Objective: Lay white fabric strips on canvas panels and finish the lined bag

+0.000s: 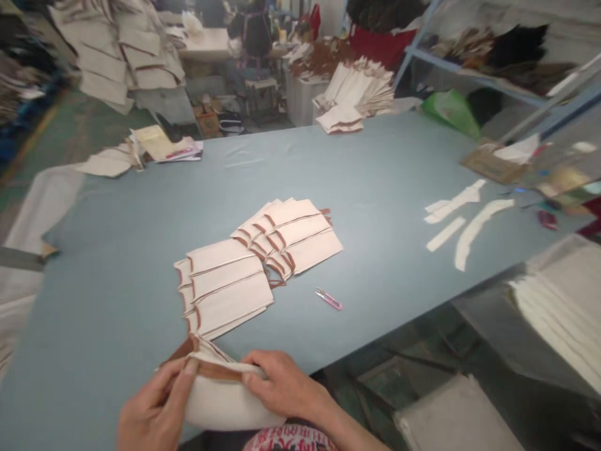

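At the near edge of the table, a cream fabric piece with brown trim (pixel 225 401) is held between both hands. My left hand (pixel 157 401) pinches its brown-trimmed edge at the left. My right hand (pixel 279 385) grips the same edge farther right, thumb on top. Just beyond them lies a stack of cream pieces with brown edging (pixel 230 282), its near corner close to the held piece. Another fanned stack of such pieces (pixel 300 232) overlaps it behind. Pink-handled thread snips (pixel 329 299) rest on the table to the right of the stacks, touched by neither hand.
The blue-grey table (pixel 375 250) carries pale paper-like strips (pixel 453 200) at right. Papers (pixel 164 144) lie at the far left edge, more cream pieces (pixel 354 91) at the far edge. A stool (pixel 460 416) and a bin of fabric (pixel 563 300) stand at right. A person (pixel 256 34) sits far back.
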Motion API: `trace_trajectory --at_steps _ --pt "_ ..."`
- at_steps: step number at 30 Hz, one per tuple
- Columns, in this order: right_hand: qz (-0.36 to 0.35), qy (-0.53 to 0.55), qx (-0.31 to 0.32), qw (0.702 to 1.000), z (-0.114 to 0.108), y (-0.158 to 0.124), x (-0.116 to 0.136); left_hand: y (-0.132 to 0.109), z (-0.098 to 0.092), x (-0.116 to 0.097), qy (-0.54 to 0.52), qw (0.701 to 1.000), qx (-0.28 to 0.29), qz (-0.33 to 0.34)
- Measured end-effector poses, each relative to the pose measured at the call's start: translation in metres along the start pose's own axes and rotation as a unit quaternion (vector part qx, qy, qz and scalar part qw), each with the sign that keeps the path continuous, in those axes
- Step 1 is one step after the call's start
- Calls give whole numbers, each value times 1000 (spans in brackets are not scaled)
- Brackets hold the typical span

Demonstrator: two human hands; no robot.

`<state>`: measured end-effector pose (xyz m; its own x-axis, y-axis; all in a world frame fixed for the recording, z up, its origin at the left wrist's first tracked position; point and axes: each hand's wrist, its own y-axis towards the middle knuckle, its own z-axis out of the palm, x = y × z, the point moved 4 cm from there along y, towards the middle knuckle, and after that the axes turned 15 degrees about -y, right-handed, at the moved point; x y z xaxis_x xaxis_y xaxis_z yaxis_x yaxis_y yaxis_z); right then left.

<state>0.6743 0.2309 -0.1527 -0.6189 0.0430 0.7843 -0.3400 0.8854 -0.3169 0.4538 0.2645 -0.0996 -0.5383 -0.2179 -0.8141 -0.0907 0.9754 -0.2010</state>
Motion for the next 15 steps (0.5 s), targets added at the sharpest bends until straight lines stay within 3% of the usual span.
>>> trace_trajectory --at_steps 3,7,10,15 --pt "-22 -10 31 999 9 10 -4 -3 -6 -9 20 999 -36 -32" --pt "-24 -33 40 998 20 26 -10 9 -4 -29 62 995 -75 1" --pt "15 -54 16 998 26 32 -22 41 10 -26 67 997 -28 22" --pt "146 -84 -76 983 31 22 -55 113 48 4 39 996 47 59"
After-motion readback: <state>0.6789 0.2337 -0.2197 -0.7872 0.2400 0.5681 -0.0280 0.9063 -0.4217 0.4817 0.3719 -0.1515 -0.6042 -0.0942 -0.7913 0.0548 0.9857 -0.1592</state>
